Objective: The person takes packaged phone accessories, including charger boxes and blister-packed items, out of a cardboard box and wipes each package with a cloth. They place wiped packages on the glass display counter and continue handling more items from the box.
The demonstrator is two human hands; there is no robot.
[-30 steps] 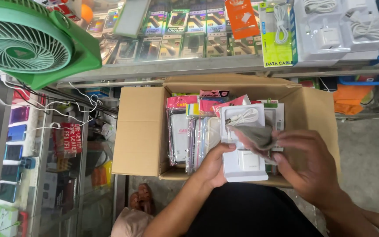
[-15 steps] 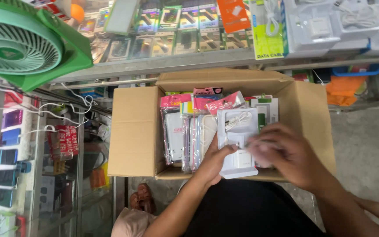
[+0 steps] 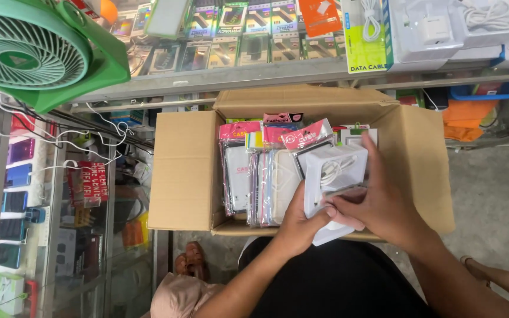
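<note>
An open cardboard box rests on my lap, packed with upright plastic-wrapped packets with pink and yellow headers. I hold a white boxed charger with a cable over the box's right half. My left hand grips its lower left corner from below. My right hand lies over its right and lower side, fingers curled onto the package front.
A green fan stands at the upper left. A glass counter beyond the box shows phone accessories, and white charger boxes lie on its right. A display case of phone cases is at the left. Concrete floor on the right.
My right hand has moved from the top of the white package down over its lower right side. A grey cloth seen in that hand a second ago is no longer visible.
</note>
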